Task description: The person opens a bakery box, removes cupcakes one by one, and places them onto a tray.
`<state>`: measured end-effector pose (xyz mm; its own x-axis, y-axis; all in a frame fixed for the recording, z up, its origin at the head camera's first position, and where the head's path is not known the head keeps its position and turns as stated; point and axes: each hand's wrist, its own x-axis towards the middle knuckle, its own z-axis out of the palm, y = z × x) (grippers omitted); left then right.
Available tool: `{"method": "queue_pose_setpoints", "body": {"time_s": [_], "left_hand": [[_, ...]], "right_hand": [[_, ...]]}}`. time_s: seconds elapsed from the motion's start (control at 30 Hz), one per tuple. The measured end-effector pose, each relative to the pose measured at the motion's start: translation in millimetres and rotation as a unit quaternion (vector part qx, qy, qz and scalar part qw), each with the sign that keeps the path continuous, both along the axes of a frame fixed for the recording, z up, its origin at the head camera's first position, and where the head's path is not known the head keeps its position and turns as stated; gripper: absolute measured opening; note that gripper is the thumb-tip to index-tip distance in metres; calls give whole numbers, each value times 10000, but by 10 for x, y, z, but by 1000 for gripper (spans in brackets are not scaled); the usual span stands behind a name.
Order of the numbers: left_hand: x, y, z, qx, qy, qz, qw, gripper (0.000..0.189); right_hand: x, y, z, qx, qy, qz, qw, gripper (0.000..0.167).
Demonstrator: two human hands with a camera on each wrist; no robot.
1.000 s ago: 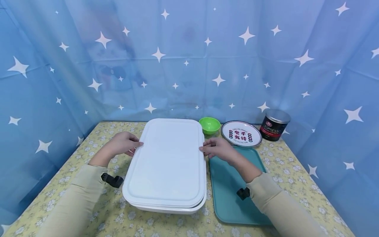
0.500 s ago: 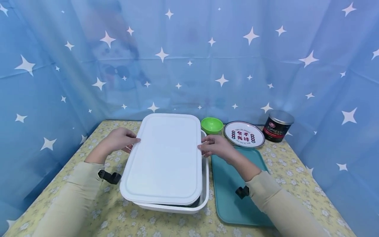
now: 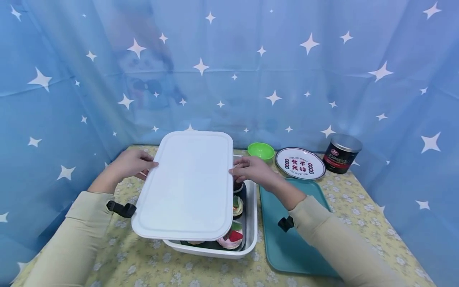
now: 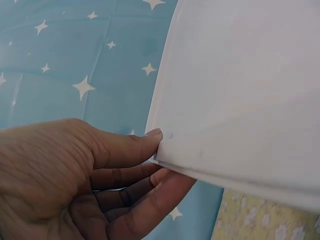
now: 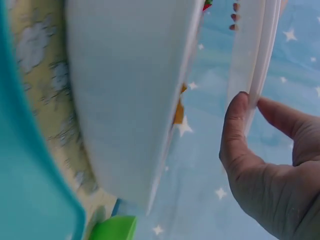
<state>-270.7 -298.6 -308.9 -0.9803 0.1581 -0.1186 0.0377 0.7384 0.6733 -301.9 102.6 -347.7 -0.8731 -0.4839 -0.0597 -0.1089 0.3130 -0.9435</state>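
Observation:
A white rectangular lid [image 3: 188,187] is raised off a white box [image 3: 252,223] and shifted to its left. My left hand [image 3: 130,165] pinches the lid's left edge, thumb on top and fingers beneath, as the left wrist view also shows. On the opposite edge my right hand [image 3: 252,171] pinches the lid between thumb and fingers; the right wrist view shows a gap between lid and box wall [image 5: 127,100]. Inside the box, along its right side, are several cupcakes, one with pink frosting and a red topping [image 3: 231,239]. The lid hides the rest of the box.
Right of the box lies a teal tray [image 3: 287,239]. Behind it stand a green bowl [image 3: 261,151], a white plate with red lettering [image 3: 300,163] and a black espresso tin [image 3: 340,155]. A blue star-patterned curtain [image 3: 229,79] surrounds the floral tablecloth [image 3: 143,263].
Both hands have lifted the lid off the box and carried it up and to the left. The cupcakes along the box's right side have come into view.

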Motion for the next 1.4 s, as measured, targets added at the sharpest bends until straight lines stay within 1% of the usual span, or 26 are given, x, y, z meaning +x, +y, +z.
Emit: {"method": "queue_pose_setpoints", "body": {"time_s": [0.13, 0.3, 0.4, 0.53, 0.67, 0.77, 0.87, 1.0, 1.23, 1.3, 1.4], "left_hand": [[27, -179, 75, -47, -34, 128, 9999, 44], [72, -409, 169, -231, -7, 279, 9993, 49], [99, -526, 228, -349, -7, 353, 9988, 50], [117, -678, 282, -493, -1, 483, 9976, 50], [120, -850, 332, -659, -3, 629, 9958, 50], [115, -973, 368, -723, -34, 703, 9949, 49], [107, -1080, 395, -792, -65, 741, 9941, 46], [72, -1198, 385, -961, -70, 809, 9921, 46], [-2, -1364, 271, -1093, -196, 1012, 9887, 49], [-27, -1394, 233, -1177, -173, 1086, 9869, 49], [-71, -1414, 166, -1436, -39, 1178, 9826, 48]], "right_hand": [[-28, -192, 92, -108, 20, 154, 9998, 49], [-79, -462, 157, -254, -151, 298, 9991, 47], [-113, -625, 163, -255, -288, 336, 9987, 47], [-142, -851, 162, -243, -406, 323, 9984, 48], [-158, -1065, 173, -170, -414, 378, 9983, 49], [-190, -1188, 165, -162, -553, 537, 9969, 51], [-220, -1304, 159, -189, -817, 722, 9939, 53], [-272, -1452, 129, -336, -1186, 821, 9890, 54], [-369, -1641, 76, -506, -1598, 856, 9821, 53], [-384, -1679, 62, -495, -1655, 887, 9810, 54], [-385, -1732, 48, -420, -1624, 945, 9813, 54]]}}
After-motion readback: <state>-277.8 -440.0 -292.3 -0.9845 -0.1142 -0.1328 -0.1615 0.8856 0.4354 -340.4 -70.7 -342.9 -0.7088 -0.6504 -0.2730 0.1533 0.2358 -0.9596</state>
